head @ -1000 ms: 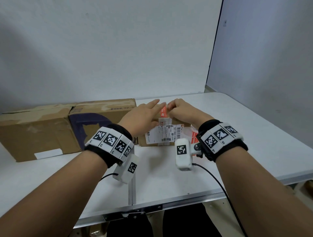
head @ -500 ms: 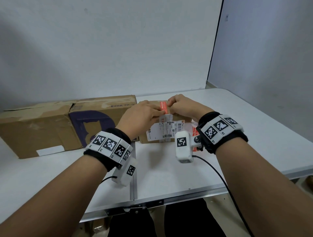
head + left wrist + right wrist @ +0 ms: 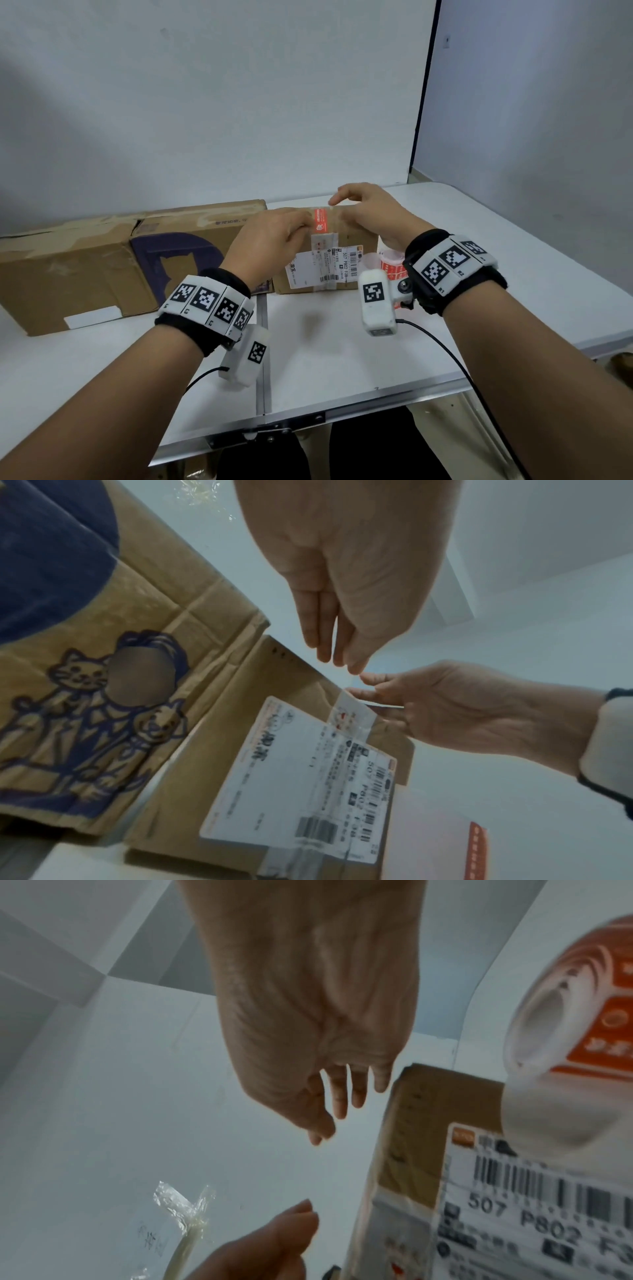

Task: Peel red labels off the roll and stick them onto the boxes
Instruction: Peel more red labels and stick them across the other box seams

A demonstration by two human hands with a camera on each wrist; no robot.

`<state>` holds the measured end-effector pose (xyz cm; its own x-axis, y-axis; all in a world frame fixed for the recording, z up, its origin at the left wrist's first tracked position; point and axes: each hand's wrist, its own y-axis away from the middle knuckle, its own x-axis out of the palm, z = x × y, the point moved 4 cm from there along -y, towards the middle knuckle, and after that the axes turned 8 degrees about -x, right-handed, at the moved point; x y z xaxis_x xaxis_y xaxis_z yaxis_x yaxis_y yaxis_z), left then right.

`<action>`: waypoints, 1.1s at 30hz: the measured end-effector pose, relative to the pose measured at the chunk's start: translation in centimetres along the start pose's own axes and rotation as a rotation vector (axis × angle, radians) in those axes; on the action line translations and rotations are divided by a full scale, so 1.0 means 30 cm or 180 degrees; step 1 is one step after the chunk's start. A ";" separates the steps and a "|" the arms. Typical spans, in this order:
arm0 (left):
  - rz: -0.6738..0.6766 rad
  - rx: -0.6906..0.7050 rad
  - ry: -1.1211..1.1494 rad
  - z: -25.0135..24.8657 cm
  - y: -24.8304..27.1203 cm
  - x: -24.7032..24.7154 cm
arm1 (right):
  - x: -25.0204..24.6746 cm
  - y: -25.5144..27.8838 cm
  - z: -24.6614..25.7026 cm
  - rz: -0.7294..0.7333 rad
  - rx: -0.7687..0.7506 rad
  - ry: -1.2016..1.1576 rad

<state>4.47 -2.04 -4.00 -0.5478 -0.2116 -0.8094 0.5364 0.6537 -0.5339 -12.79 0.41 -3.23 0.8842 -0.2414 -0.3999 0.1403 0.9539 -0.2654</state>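
A red label (image 3: 320,221) lies flat on the top of the small brown box (image 3: 359,236), just above its white shipping label (image 3: 325,267). My left hand (image 3: 303,224) rests at the red label's left edge with straight fingers (image 3: 322,642) and holds nothing. Over the box's far edge my right hand (image 3: 337,205) hovers with relaxed, empty fingers (image 3: 342,1096); its thumb is near the box top. The roll of red labels (image 3: 390,265) stands on the table right of the box, close to my right wrist (image 3: 565,1028).
A long cardboard box (image 3: 102,260) with a purple cat print (image 3: 85,696) lies left of the small box, touching it. The white table (image 3: 325,349) runs to its front edge near me. A wall stands close behind. A wrist cable (image 3: 445,346) trails across the table.
The red label, pinched upright between both hands before, now lies flat on the box top. My right hand has let go and lifted; my left fingers have slid to the label's left edge.
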 end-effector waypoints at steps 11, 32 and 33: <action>0.1099 0.0889 0.0087 -0.247 -0.041 0.082 | -0.195 0.035 -0.087 -0.0489 0.0014 0.0049; 0.0991 -0.0549 0.0043 -0.106 -0.064 0.114 | -0.132 0.123 -0.081 0.0974 0.0201 0.1675; 0.0909 -0.0600 0.0081 -0.100 -0.063 0.115 | -0.129 0.121 -0.084 0.0900 0.0186 0.1632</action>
<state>-0.37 -1.83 -5.04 -0.4097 0.0159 -0.9121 0.5437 0.8071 -0.2301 -16.84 4.35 -4.83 0.5646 -0.0179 -0.8252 -0.0323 0.9985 -0.0438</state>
